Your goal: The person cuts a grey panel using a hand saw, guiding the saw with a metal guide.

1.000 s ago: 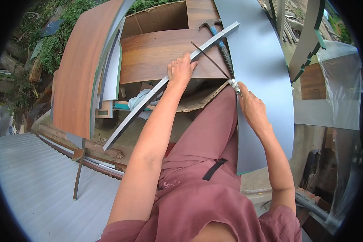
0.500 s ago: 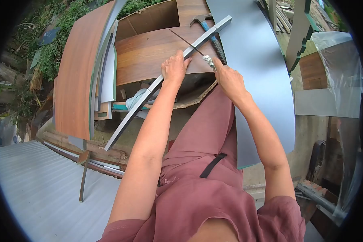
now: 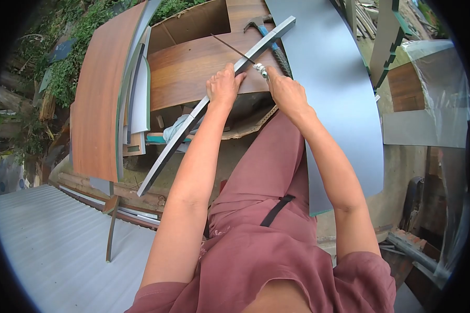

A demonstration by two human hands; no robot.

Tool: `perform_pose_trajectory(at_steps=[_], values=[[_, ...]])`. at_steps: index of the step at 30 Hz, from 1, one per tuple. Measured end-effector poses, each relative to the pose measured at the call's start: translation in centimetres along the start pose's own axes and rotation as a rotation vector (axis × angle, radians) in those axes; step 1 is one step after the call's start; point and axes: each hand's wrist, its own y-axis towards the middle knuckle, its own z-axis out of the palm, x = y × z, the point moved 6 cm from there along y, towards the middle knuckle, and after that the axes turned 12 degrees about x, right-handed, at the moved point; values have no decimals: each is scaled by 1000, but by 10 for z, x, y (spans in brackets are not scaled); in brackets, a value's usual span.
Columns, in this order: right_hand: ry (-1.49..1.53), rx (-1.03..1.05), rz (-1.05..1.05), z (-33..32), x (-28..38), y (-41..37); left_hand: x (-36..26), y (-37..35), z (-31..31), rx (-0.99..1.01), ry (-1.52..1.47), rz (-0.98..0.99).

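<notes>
A long silvery square metal bar lies aslant over a wood-grain panel, its near end tilting down past my left forearm. My left hand is closed around the bar near its middle. In my right hand is a thin hacksaw blade with a pale wrapped grip. The blade crosses the bar just beyond my left hand; whether its teeth are in a cut is too small to see. A claw hammer with a blue and black handle lies partly under the bar, beside my right hand.
Under my hands is the wood-grain panel, above an open cardboard box. A grey-blue panel stands on my right. Brown boards lean on the left, with a corrugated white sheet below them.
My right hand and the hacksaw blade have slid a little up and left across the bar. My left hand keeps its hold on the bar.
</notes>
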Motion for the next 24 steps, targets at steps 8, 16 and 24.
perform_pose_trajectory(at_steps=[8, 16, 24], values=[[-16, 85, 62, -20, -34, -112, 0, 1, 4, 23, -19, 12], [11, 55, 76, -6, -11, -41, 1, 0, 6, -20, -4, 12], [-8, 95, 86, -20, -28, -84, 3, 2, 6, 14, -46, 15]])
